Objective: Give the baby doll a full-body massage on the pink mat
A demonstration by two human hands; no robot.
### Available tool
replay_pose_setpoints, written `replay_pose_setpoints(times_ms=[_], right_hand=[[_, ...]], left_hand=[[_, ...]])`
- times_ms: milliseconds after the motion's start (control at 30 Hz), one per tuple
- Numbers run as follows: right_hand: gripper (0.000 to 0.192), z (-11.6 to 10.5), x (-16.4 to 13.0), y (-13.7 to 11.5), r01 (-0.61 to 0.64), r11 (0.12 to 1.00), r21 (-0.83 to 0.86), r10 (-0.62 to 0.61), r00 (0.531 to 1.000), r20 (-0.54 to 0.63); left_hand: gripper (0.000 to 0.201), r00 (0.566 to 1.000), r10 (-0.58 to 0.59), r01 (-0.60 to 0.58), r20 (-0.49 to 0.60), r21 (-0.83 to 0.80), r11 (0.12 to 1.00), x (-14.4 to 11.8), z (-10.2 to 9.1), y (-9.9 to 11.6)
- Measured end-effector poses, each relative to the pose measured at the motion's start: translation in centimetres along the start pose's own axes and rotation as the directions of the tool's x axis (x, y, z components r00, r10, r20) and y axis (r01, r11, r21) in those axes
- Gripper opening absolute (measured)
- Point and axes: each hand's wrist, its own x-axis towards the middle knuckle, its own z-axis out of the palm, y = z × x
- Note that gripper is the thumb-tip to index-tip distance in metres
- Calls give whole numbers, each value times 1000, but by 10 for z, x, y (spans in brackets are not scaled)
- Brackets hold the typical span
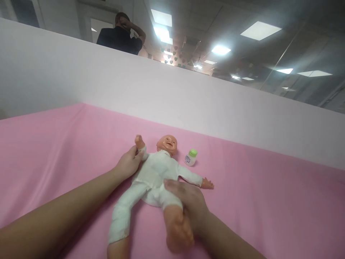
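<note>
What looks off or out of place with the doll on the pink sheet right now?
One thing: the doll's white suit covers one leg to the ankle, but the other leg, by the right hand, is bare below the thigh. The small bottle stands upright, nothing spilled.

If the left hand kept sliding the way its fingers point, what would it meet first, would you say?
The left hand already touches the white-suited plastic baby doll at its raised arm, so it would press into that arm; beyond it, probably the doll's head, though depth is unclear.
</note>
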Motion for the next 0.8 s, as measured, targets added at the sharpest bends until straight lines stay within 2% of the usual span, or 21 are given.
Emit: replay_pose_setpoints(times_ms=[100, 200, 267, 367, 433, 500, 533, 600, 667, 700, 733, 800], right_hand=[[50, 1, 5, -20, 126, 987, 97, -134, 988, 82], [42, 7, 4, -29, 189, 981, 47, -195, 946, 259], [36, 13, 2, -29, 226, 974, 11, -216, 917, 336], [33, 19, -2, -27, 226, 974, -5, -206, 899, 387], [35, 20, -2, -26, 212, 977, 3, -199, 912, 358], [40, 19, -2, -24, 183, 983, 23, -182, 943, 279], [42, 18, -1, -23, 160, 986, 36, -164, 961, 223], [45, 15, -1, -17, 93, 994, 64, -99, 990, 100], [46, 12, 0, -6, 19, 996, 82, -16, 999, -31], [46, 11, 0, 0, -20, 996, 83, 28, 996, -89], [46, 10, 0, 8, -61, 995, 78, 71, 988, -135], [45, 10, -1, 23, -143, 989, 48, 150, 971, -187]], left_hand=[[30, 983, -180, 158, -34, -337, 928, 12, -1, -13], [24, 935, -355, 299, 27, -598, 743, 21, -3, -20], [25, 895, -443, 367, 58, -660, 655, 24, -6, -19], [23, 871, -486, 398, 79, -694, 600, 26, -11, -16], [22, 866, -491, 402, 89, -707, 581, 26, -13, -14], [21, 871, -484, 395, 85, -706, 587, 24, -13, -12], [21, 884, -462, 378, 72, -692, 615, 22, -11, -12], [25, 935, -355, 294, 26, -616, 730, 15, -7, -9], [35, 986, -166, 142, -19, -435, 889, 4, -2, -4], [40, 998, -53, 46, -16, -298, 954, -1, 1, 0], [45, 998, 61, -59, 9, -142, 988, -7, 4, 5], [53, 960, 254, -270, 115, 156, 950, -18, 11, 13]])
